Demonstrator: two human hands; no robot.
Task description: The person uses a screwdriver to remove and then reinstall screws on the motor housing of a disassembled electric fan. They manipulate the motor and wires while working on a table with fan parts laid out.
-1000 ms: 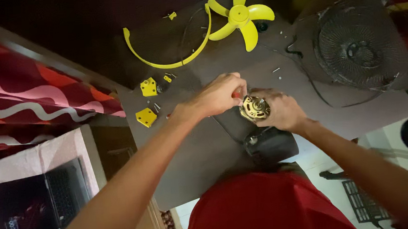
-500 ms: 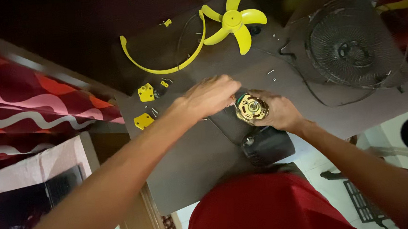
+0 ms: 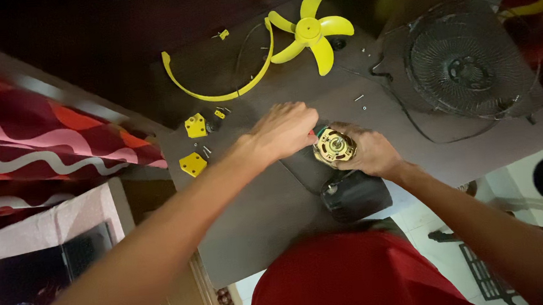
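Note:
A brass-coloured fan motor (image 3: 333,148) sits on the dark table (image 3: 257,217) in front of me. My right hand (image 3: 370,152) wraps around its right side and holds it. My left hand (image 3: 283,131) is closed over its upper left edge, fingers curled, with a bit of red and green showing under the fingertips; what it pinches is hidden. A black motor housing (image 3: 357,196) lies just below the motor, near the table's front edge.
A yellow fan blade (image 3: 311,30), a yellow curved rim piece (image 3: 216,89) and a black wire grille (image 3: 466,65) lie at the back. Two small yellow plastic parts (image 3: 193,145) and loose screws sit at left. A red patterned cloth (image 3: 42,156) lies beyond the table's left edge.
Both hands stay on the motor. The view has shifted slightly, and the left hand has edged a little closer over the motor's top.

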